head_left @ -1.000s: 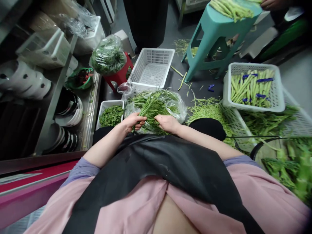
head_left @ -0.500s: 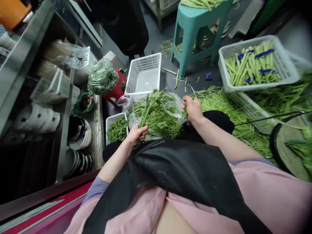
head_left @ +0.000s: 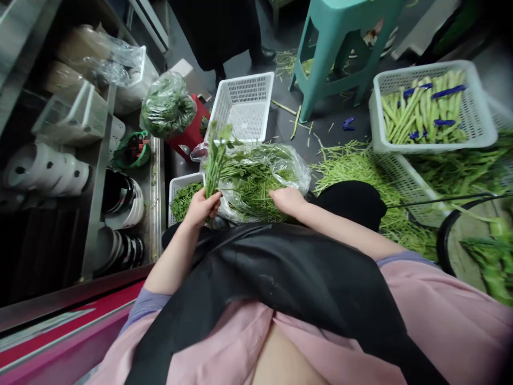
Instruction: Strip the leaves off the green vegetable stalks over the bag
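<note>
My left hand (head_left: 202, 207) is closed around the lower stems of an upright bunch of leafy green stalks (head_left: 216, 166). Beside it, a heap of the same thin-stemmed greens (head_left: 256, 184) lies in an opened clear plastic bag (head_left: 298, 171) in front of my knees. My right hand (head_left: 288, 201) is at the right side of the heap, fingers curled in against the stems; whatever they pinch is hidden. To the left of the bag stands a white basket (head_left: 171, 200) holding leafy greens (head_left: 186, 200).
Beyond the bag sits a white crate (head_left: 240, 115), with a bagged bundle of greens (head_left: 168, 104) on a red stool (head_left: 192, 133). At right are loose stem scraps (head_left: 344, 166) and a crate (head_left: 436, 144) of blue-banded stalks. A teal stool (head_left: 320, 69) and a person's dark clothing (head_left: 224, 32) are ahead.
My right hand has moved left and down from beyond the bag's right edge to the heap; the greens it held no longer show. My left hand has shifted left with its bunch.
</note>
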`<state>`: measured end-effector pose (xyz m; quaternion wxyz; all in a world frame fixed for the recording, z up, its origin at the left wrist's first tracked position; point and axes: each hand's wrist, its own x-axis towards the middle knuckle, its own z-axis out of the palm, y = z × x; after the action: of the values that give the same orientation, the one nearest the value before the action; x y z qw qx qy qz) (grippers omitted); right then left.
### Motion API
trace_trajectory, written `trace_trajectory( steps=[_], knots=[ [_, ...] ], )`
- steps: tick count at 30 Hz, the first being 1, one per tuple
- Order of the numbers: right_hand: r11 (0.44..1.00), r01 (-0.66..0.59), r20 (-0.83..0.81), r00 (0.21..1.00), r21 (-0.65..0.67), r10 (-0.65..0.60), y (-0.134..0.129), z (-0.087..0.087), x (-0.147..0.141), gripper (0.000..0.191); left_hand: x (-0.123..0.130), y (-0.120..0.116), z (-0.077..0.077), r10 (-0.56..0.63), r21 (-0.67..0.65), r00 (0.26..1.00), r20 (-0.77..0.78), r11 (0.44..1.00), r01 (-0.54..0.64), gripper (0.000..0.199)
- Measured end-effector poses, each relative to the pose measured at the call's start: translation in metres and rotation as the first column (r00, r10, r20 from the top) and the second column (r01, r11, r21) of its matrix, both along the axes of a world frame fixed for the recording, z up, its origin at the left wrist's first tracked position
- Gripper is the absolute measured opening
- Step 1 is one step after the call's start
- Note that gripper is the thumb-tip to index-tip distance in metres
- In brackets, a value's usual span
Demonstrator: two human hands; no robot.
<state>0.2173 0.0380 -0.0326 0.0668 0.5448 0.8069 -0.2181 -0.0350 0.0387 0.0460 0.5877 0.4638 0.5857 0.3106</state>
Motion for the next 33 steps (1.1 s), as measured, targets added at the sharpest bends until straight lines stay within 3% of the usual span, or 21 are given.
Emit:
trace_trajectory(
  steps=[3, 8, 10, 13, 17, 20, 23, 26, 33],
  knots=[
    [0.990, 0.105, 0.035, 0.994, -0.095, -0.102, 0.005, -0.016, 0.012, 0.025, -0.017, -0.001, 0.014, -0.013, 0.016, 0.998, 0.067, 1.000, 0.012, 0.043],
    [0.963, 0.266, 0.070, 0.962, -0.032, -0.264, 0.021, -0.028, 0.020, 0.030, -0.022, -0.006, 0.028, 0.006, 0.106, 1.000, 0.021, 0.994, -0.008, 0.040],
    [0.972, 0.232, 0.061, 0.971, -0.022, -0.230, 0.024, -0.030, 0.012, 0.030, -0.022, -0.006, 0.030, -0.003, 0.141, 1.000, -0.008, 0.990, 0.004, 0.039],
    [0.994, 0.079, 0.060, 0.995, -0.070, -0.075, 0.024, -0.035, -0.011, 0.032, -0.024, -0.005, 0.032, -0.052, 0.163, 0.999, 0.001, 0.985, 0.051, 0.037],
    [0.989, 0.007, 0.072, 0.997, -0.151, 0.003, 0.024, -0.041, -0.029, 0.040, -0.028, -0.004, 0.032, -0.011, 0.144, 0.995, 0.099, 0.990, -0.003, 0.035],
    [0.995, 0.059, 0.009, 0.998, -0.079, -0.058, 0.032, -0.042, -0.024, 0.040, -0.031, -0.004, 0.032, 0.021, 0.129, 0.988, 0.156, 0.991, -0.042, 0.034],
    [0.977, 0.211, -0.080, 0.974, -0.004, -0.211, 0.053, -0.046, -0.017, 0.039, -0.030, -0.004, 0.035, 0.031, 0.137, 0.977, 0.209, 0.989, -0.060, 0.031],
    [0.953, 0.301, -0.088, 0.949, -0.030, -0.303, 0.081, -0.056, -0.018, 0.039, -0.026, -0.008, 0.038, 0.044, 0.138, 0.961, 0.274, 0.987, -0.084, 0.029],
    [0.947, 0.294, 0.000, 0.955, -0.128, -0.297, 0.116, -0.074, -0.035, 0.037, -0.023, -0.021, 0.046, 0.060, 0.111, 0.923, 0.379, 0.988, -0.109, 0.034]
  ],
)
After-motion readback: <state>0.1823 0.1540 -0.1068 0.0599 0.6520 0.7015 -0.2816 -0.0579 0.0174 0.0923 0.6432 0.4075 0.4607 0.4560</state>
